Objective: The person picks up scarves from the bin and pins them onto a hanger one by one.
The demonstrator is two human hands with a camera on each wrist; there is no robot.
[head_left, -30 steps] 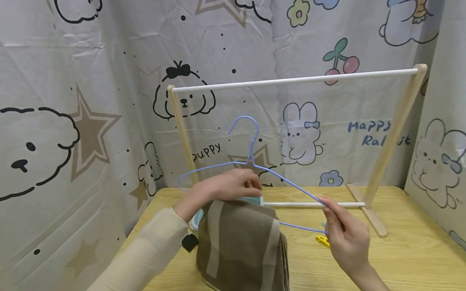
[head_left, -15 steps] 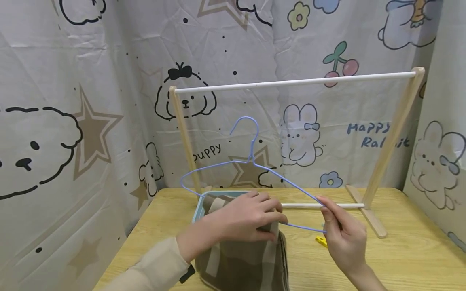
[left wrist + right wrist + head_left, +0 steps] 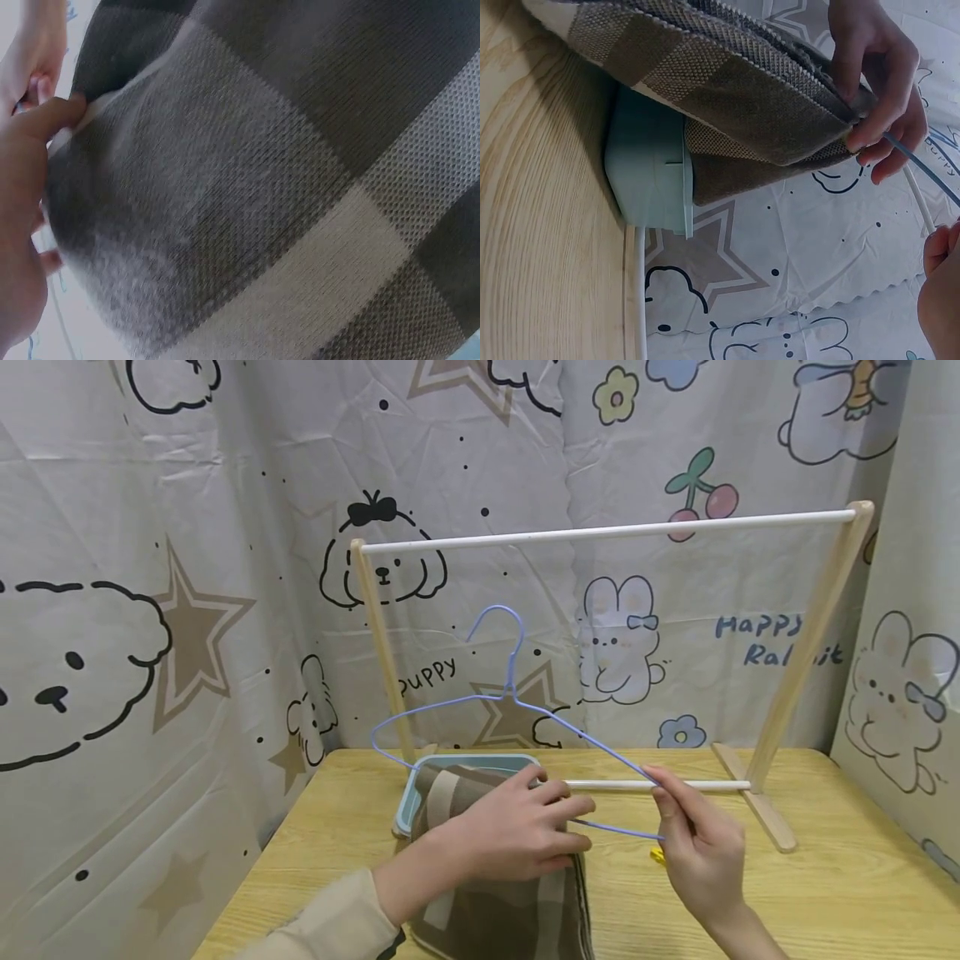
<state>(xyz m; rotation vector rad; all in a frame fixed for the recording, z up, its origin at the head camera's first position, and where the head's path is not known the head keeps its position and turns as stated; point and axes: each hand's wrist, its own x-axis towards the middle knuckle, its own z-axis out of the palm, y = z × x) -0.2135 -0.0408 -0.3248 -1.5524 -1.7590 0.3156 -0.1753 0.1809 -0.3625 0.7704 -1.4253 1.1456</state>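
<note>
My right hand [image 3: 701, 847] pinches the right end of a blue wire hanger [image 3: 510, 687], held upright above the table. A folded brown checked scarf [image 3: 495, 910] hangs over the hanger's lower bar. My left hand [image 3: 517, 827] lies across the upper part of the scarf. In the right wrist view, the left thumb and fingers pinch the scarf's edge [image 3: 832, 139] beside the bar. The left wrist view has the scarf's weave [image 3: 225, 165] filling most of it, with the left thumb against its edge. Part of the lower bar is hidden by the cloth.
A light blue plastic basket [image 3: 407, 810] stands behind the scarf on the wooden table [image 3: 840, 893]. Behind it rises a drying rack with a white top rail [image 3: 600, 533] and wooden posts. A yellow clothes peg [image 3: 657, 856] lies partly behind my right hand.
My left hand has moved from behind the scarf's top to its right edge, uncovering the basket's rim. The right hand and hanger have shifted slightly left.
</note>
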